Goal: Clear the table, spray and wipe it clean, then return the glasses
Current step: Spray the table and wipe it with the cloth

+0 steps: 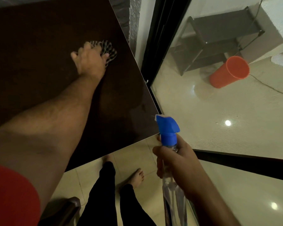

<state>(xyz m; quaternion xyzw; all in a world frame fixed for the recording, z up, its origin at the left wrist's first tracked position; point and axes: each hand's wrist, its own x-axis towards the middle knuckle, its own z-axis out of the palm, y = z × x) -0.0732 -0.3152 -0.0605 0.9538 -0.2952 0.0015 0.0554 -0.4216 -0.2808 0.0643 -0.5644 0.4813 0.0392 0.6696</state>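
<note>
My left hand reaches out over the dark brown table and grips a black-and-white checked cloth against the surface near the table's right edge. Most of the cloth is hidden under the hand. My right hand holds a clear spray bottle with a blue trigger head just off the table's near right corner, nozzle pointing up and left. No glasses are in view.
A glass door with a black frame runs along the table's right side. Behind the glass lie an orange bucket and a dark metal rack. A dark chair back stands by my legs on the tiled floor.
</note>
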